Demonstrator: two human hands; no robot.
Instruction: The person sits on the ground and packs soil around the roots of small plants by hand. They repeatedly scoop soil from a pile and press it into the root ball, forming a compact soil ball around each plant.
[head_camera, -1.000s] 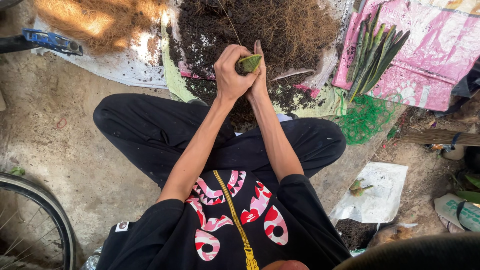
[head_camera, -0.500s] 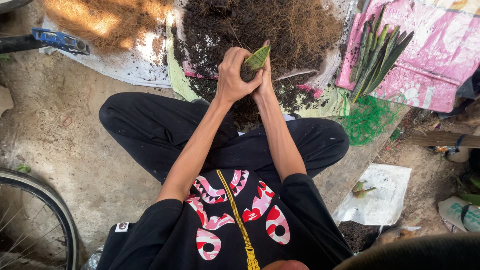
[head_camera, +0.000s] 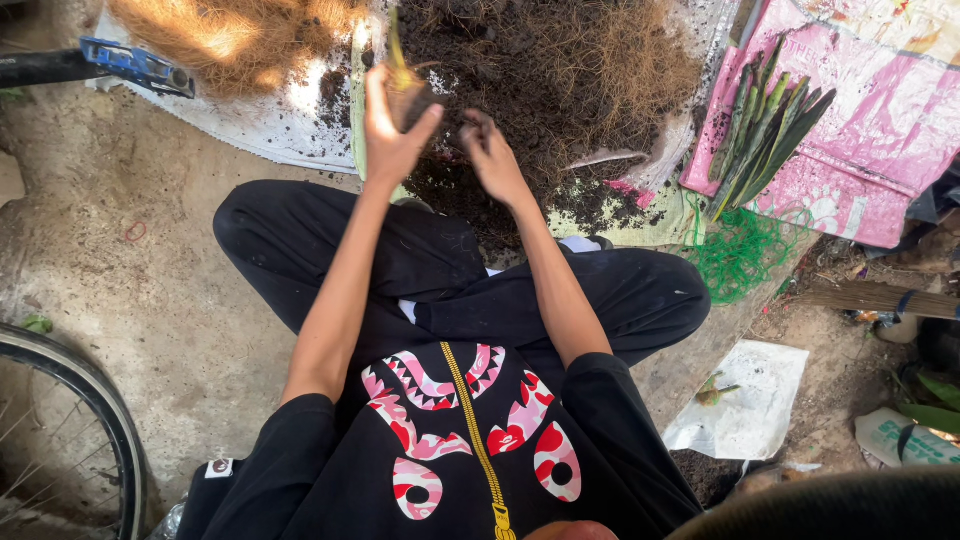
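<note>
I sit cross-legged on a concrete floor in front of a heap of dark soil and brown fibre (head_camera: 560, 70). My left hand (head_camera: 395, 125) is closed around the soil-covered base of a green plant cutting (head_camera: 397, 50), which stands upright above my fingers. To its right, my right hand (head_camera: 492, 155) hovers over the soil with fingers loosely curled and dirty, holding nothing that I can see. The two hands are apart.
A bundle of long green leaf cuttings (head_camera: 765, 125) lies on a pink sack (head_camera: 880, 150) at the right, with green netting (head_camera: 740, 250) below it. Lighter coir (head_camera: 230, 40) lies top left. A bicycle wheel (head_camera: 70, 420) is at the left; a white bag (head_camera: 750, 400) lies lower right.
My hands were pressed together around the cutting; now they have separated. The left hand carried the cutting up and to the left, and the right hand let go and dropped toward the soil.
</note>
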